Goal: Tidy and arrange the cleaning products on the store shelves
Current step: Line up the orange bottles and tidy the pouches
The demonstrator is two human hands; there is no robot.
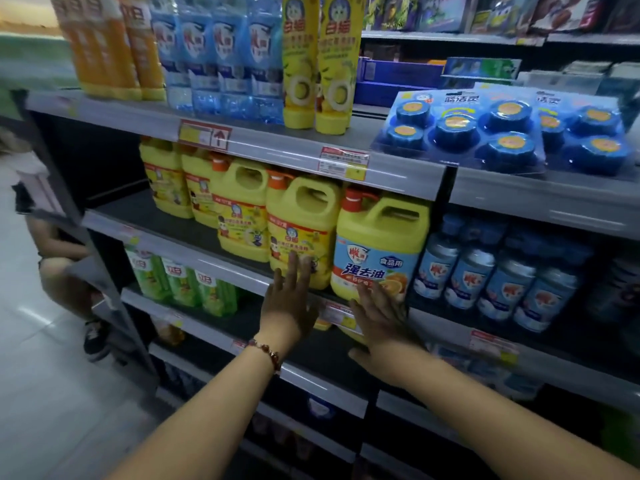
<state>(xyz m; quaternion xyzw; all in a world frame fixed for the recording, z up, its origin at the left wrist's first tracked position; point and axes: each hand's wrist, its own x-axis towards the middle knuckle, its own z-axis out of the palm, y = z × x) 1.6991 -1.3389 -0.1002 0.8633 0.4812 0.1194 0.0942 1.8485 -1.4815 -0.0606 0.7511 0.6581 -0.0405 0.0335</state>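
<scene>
Middle shelf: yellow detergent jugs with orange caps stand in a row. Your left hand, fingers straight, touches the yellow-labelled jug; your right hand, fingers spread flat, presses the blue-labelled jug beside it.

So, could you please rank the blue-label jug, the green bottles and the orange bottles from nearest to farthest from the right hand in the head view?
1. Blue-label jug: touching the right hand.
2. Green bottles: lower shelf, left.
3. Orange bottles: top shelf, far left.
</scene>
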